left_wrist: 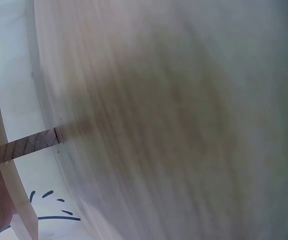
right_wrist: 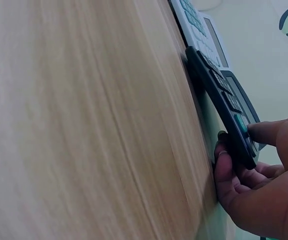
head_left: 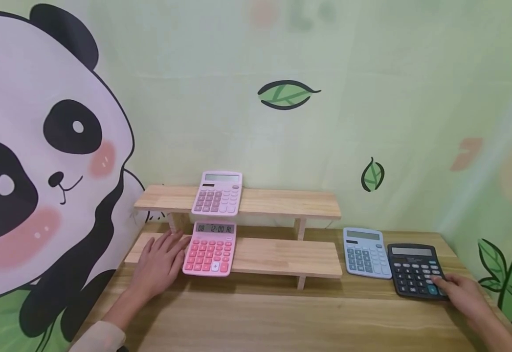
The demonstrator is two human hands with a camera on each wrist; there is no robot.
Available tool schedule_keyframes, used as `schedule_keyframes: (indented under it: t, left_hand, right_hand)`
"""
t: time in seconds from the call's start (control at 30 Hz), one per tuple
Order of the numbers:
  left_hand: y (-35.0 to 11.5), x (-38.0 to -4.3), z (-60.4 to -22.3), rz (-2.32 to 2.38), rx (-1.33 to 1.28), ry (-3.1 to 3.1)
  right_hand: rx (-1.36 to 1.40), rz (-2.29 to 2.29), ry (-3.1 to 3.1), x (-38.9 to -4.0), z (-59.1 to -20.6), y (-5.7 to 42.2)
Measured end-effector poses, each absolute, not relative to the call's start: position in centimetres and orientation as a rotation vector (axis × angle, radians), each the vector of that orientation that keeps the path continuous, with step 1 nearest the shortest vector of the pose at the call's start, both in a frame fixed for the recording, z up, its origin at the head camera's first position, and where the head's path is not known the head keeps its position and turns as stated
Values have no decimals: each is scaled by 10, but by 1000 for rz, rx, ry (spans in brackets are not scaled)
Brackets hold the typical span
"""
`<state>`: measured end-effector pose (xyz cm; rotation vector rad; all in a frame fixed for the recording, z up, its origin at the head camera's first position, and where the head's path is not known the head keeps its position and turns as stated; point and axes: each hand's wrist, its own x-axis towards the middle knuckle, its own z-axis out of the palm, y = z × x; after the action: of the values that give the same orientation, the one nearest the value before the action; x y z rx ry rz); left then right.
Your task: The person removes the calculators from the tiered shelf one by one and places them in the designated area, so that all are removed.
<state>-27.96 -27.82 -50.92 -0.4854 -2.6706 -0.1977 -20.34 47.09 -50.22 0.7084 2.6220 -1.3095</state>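
My right hand (head_left: 464, 296) pinches the lower right corner of a black calculator (head_left: 416, 274), thumb on the keys and fingers curled underneath. In the right wrist view that calculator (right_wrist: 229, 100) is tilted, its held edge raised above the table. Just left of it lies a light blue calculator (head_left: 366, 254). My left hand (head_left: 161, 261) rests on the left end of the lower shelf (head_left: 282, 254), fingers extended, fingertips right at the edge of a pink calculator (head_left: 210, 248) with a lit display. A paler pink calculator (head_left: 217, 193) leans on the upper shelf (head_left: 291, 203).
The two-step wooden stand is on a wood-grain table (head_left: 282, 318), its supports (head_left: 300, 228) showing between the shelves. A green backdrop (head_left: 220, 98) with a printed panda (head_left: 75, 161) and leaves hangs close behind.
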Motion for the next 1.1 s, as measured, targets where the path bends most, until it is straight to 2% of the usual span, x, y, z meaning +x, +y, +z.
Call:
schedule_keyframes:
  t: [0.77, 1.1]
  left_hand:
    - [-278, -281, -510, -167, -477, -2666]
    - [-277, -282, -510, -175, -474, -2661]
  right_hand:
    - [836, -1228, 2761, -201, -501, 459]
    - [794, -1260, 2735, -197, -497, 461]
